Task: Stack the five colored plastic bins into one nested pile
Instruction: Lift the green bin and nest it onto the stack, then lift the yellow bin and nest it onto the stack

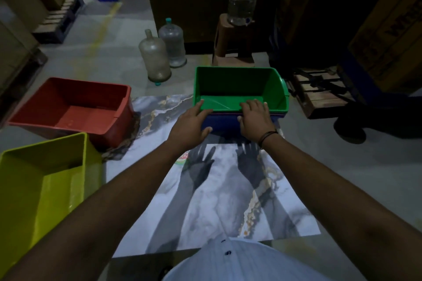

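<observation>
We have both arms stretched straight forward to the pile at the far edge of the marble-patterned sheet (205, 201): a green bin (237, 89) sits nested on top, a thin purple rim (228, 112) shows just under it, and a blue bin (219, 124) carries both. Our left hand (190, 123) lies with fingers spread on the near rim of the green bin, thumb down against the blue wall; our right hand (254, 118) rests the same way beside it, fingers flat over the rim. Neither hand is closed around anything; both look like loose, pressing palms. The two bins left to add lie off to our left, well apart from the pile: the red bin (75, 107) farther out, the yellow bin (43, 180) closer to us, both open side up, their long axes running roughly away from us. Our left hand is clearly nearer to both, so we judge that the next reach swings leftward.
</observation>
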Action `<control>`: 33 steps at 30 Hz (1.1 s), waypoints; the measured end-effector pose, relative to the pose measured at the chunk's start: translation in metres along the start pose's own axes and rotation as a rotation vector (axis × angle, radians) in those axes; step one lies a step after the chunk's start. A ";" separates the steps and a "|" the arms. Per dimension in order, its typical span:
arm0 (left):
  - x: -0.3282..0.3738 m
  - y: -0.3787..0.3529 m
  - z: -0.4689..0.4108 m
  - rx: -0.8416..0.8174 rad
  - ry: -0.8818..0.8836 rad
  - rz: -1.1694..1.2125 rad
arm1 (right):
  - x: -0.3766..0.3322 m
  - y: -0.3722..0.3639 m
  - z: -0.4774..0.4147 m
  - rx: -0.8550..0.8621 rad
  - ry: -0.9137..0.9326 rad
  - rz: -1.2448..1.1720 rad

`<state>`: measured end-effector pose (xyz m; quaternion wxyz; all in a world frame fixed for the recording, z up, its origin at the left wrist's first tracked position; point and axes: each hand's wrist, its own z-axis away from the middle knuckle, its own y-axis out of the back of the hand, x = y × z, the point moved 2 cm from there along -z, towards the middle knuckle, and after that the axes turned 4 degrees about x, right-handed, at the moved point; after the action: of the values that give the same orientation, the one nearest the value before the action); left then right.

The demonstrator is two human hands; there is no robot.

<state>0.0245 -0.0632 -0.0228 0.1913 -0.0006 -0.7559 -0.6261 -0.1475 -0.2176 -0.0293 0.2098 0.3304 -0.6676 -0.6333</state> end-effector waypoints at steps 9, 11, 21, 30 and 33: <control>-0.051 0.042 0.069 0.103 0.190 0.021 | -0.115 -0.011 0.021 0.074 0.252 -0.040; -0.064 0.052 0.089 0.136 0.222 0.026 | -0.141 -0.016 0.028 0.059 0.308 -0.057; -0.127 0.084 0.187 0.178 0.399 -0.061 | -0.253 -0.033 0.063 0.009 0.450 -0.127; -0.159 0.088 0.254 -0.006 0.997 0.001 | -0.331 -0.042 0.102 -0.105 0.479 -0.243; -0.171 0.091 0.272 -0.189 1.149 0.148 | -0.358 -0.044 0.118 -0.179 0.488 -0.315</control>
<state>0.1264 0.2547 -0.0248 0.6128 0.2689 -0.4700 -0.5756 0.0260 0.1196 -0.0365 0.2916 0.5525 -0.4794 -0.6164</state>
